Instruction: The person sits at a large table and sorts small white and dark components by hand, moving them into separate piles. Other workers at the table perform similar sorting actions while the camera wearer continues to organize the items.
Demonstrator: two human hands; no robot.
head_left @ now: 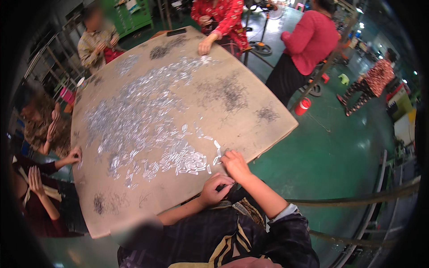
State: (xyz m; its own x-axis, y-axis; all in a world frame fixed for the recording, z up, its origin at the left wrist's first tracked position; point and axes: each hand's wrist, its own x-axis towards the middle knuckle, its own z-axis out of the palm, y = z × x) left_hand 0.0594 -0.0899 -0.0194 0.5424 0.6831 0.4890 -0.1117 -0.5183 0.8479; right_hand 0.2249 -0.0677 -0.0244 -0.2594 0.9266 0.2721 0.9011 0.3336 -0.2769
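Far left, a co-worker's hand (74,156) sits at the rim of the brown-covered bench (250,134); just in from there, a thin dark pile (99,203) near the corner. Middle: wide spread of clear pieces (147,107), small and elongated, with a denser near heap (185,161) toward the wearer. At the far edge, a red-sleeved worker's hand (206,44) is down on the same spread. Wearer's left hand (215,188) is at the near edge, fingers curled in; can't tell if they're clamped on anything. A few strays trail right of the heap, incl. one long loose piece (217,144). Right hand (237,166) is just beside those, fingers bent, tips down at the bench; grip hidden, can't call it. Right of that, another dark scatter (267,114), then a red bucket (302,106) on the floor. My read: step in hand is handling pieces one by one at the near edge. Next move calls for a light fingertip pinch on a single piece, neighbours undisturbed.
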